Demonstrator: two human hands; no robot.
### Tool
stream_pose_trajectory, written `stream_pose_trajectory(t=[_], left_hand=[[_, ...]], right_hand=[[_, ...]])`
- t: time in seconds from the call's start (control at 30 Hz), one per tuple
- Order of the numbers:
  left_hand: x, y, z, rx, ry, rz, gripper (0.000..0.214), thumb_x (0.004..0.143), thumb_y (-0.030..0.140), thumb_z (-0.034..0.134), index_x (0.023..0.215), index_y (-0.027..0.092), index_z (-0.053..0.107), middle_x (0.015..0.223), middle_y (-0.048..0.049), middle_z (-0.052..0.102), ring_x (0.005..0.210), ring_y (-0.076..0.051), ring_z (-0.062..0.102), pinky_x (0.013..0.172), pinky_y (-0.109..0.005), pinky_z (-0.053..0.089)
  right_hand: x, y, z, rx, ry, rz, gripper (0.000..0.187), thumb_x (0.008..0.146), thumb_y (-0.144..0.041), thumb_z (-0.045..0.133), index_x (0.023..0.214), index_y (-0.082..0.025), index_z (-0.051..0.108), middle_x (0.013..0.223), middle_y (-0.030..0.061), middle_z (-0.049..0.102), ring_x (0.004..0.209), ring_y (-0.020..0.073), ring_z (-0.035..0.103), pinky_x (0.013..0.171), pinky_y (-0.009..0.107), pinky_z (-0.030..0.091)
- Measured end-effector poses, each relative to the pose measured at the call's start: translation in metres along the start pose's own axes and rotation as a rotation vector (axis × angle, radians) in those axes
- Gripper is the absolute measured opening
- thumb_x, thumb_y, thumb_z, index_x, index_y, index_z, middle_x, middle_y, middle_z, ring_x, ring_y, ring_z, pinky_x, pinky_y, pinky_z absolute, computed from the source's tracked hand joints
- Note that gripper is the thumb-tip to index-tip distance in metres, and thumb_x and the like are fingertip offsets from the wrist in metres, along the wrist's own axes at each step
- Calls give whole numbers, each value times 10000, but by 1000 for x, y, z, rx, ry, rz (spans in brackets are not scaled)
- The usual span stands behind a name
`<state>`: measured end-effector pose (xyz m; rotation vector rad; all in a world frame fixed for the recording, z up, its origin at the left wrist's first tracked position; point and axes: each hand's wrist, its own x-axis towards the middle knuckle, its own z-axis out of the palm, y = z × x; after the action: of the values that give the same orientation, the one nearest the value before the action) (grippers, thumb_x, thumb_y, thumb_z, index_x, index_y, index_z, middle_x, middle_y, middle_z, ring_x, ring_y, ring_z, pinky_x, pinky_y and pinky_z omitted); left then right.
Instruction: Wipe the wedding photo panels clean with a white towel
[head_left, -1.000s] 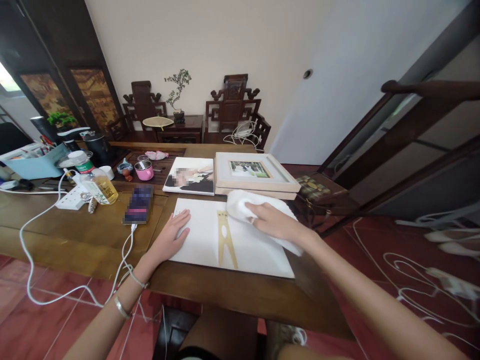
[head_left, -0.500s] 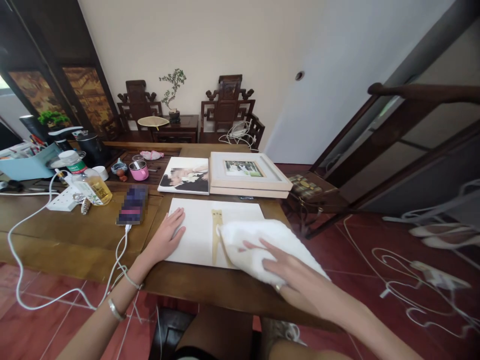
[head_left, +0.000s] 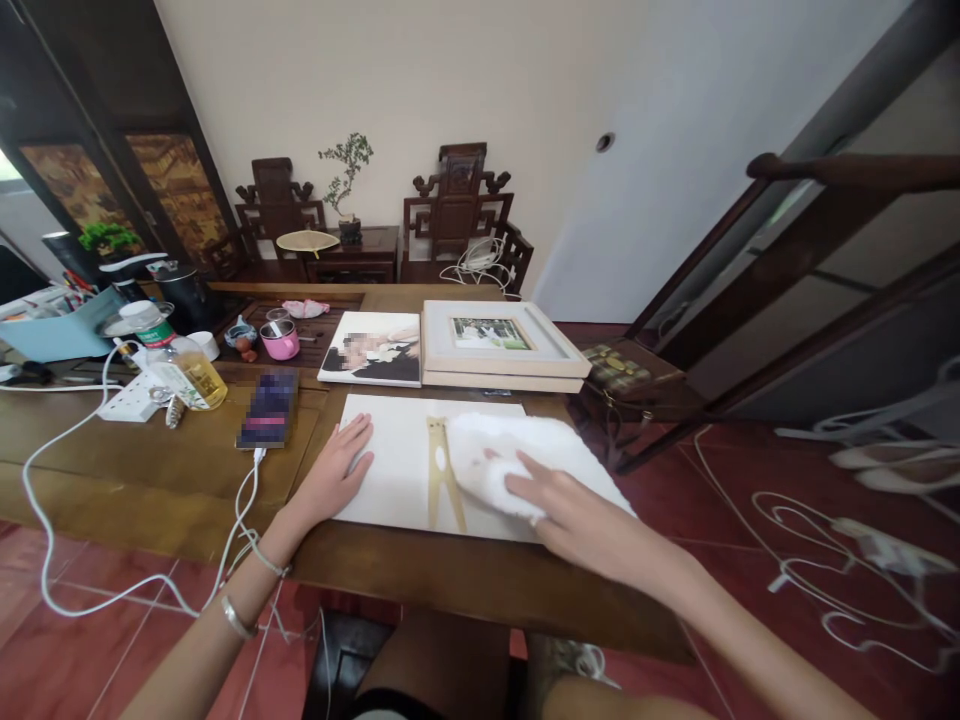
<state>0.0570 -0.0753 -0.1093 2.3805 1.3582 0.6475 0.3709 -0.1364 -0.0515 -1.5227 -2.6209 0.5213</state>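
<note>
A flat white panel (head_left: 390,470) lies near the front edge of the wooden table, with a tan strip (head_left: 437,465) with a forked lower part across its middle. My left hand (head_left: 343,468) rests flat on the panel's left side, fingers stretched. In my right hand (head_left: 566,500) is a fluffy white cloth (head_left: 540,435), bunched under the fingers and spread over the panel's right half. The cloth hides that part of the panel and reaches beyond its right edge.
Behind the panel lie a photo print (head_left: 371,350) and stacked picture frames (head_left: 510,370). To the left are a phone (head_left: 268,410) with a white cable, an oil bottle (head_left: 191,370), a power strip (head_left: 127,398) and a pink cup (head_left: 280,342). A dark chair (head_left: 817,230) stands at right.
My right hand has moved the cloth slightly up the panel, away from the table's front edge. More of the strip's forked lower part shows. My left hand stays in place.
</note>
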Motion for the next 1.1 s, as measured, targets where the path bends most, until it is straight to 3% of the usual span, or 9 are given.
stream_pose_trajectory(t=[0.13, 0.23, 0.37, 0.5, 0.67, 0.83, 1.0, 1.1], left_hand=[[0, 1, 0, 1, 2, 0, 459, 929, 299, 354, 1369, 174, 392, 1467, -107, 342, 1382, -213, 252, 1135, -474, 165], [0, 2, 0, 7, -1, 0, 445, 928, 295, 358, 1357, 188, 409, 1467, -99, 343, 1380, -217, 256, 1132, -482, 167], [0, 2, -1, 1, 0, 0, 442, 927, 287, 365, 1356, 192, 412, 1467, -99, 344, 1380, -217, 256, 1130, -486, 166], [0, 1, -1, -4, -2, 0, 444, 927, 290, 363, 1354, 183, 415, 1466, -100, 346, 1381, -212, 254, 1134, -480, 160], [0, 0, -1, -6, 7, 10, 438, 928, 292, 368, 1353, 199, 418, 1463, -93, 352, 1378, -216, 261, 1131, -484, 171], [0, 0, -1, 5, 7, 11, 441, 928, 292, 368, 1357, 199, 413, 1462, -92, 355, 1377, -217, 265, 1130, -487, 177], [0, 2, -1, 13, 2, 5, 442, 928, 296, 363, 1353, 191, 418, 1462, -97, 354, 1378, -214, 264, 1132, -477, 172], [0, 3, -1, 17, 0, -1, 445, 926, 298, 362, 1348, 174, 426, 1459, -104, 357, 1379, -215, 261, 1135, -468, 167]], right_hand=[[-43, -7, -2, 81, -152, 26, 552, 667, -108, 405, 1167, -272, 573, 1371, 46, 481, 1285, 280, 405, 973, 396, 426], [-48, 2, 0, 97, -153, 57, 584, 652, -125, 426, 1193, -293, 567, 1331, 44, 525, 1260, 283, 439, 983, 406, 425], [-16, 22, 2, 68, -32, 88, 529, 656, -150, 441, 1156, -246, 585, 1359, 54, 497, 1336, 310, 307, 1051, 440, 350], [27, 40, -3, 51, -5, 120, 408, 735, -172, 402, 1100, -212, 580, 1313, 56, 535, 1377, 322, 173, 1060, 476, 319], [50, 42, -8, 21, 21, 77, 388, 769, -169, 383, 1120, -203, 544, 1377, 63, 468, 1378, 306, 192, 1067, 484, 298], [21, 24, -4, 12, -4, 67, 459, 725, -132, 383, 1139, -225, 560, 1396, 38, 455, 1356, 280, 273, 1082, 452, 297], [-34, 4, -2, 82, -145, 86, 549, 667, -119, 423, 1169, -282, 575, 1391, 16, 462, 1343, 289, 287, 1030, 419, 392], [-49, -1, -4, 101, -218, 80, 579, 663, -126, 429, 1197, -303, 566, 1361, 10, 496, 1347, 281, 272, 1016, 408, 409]])
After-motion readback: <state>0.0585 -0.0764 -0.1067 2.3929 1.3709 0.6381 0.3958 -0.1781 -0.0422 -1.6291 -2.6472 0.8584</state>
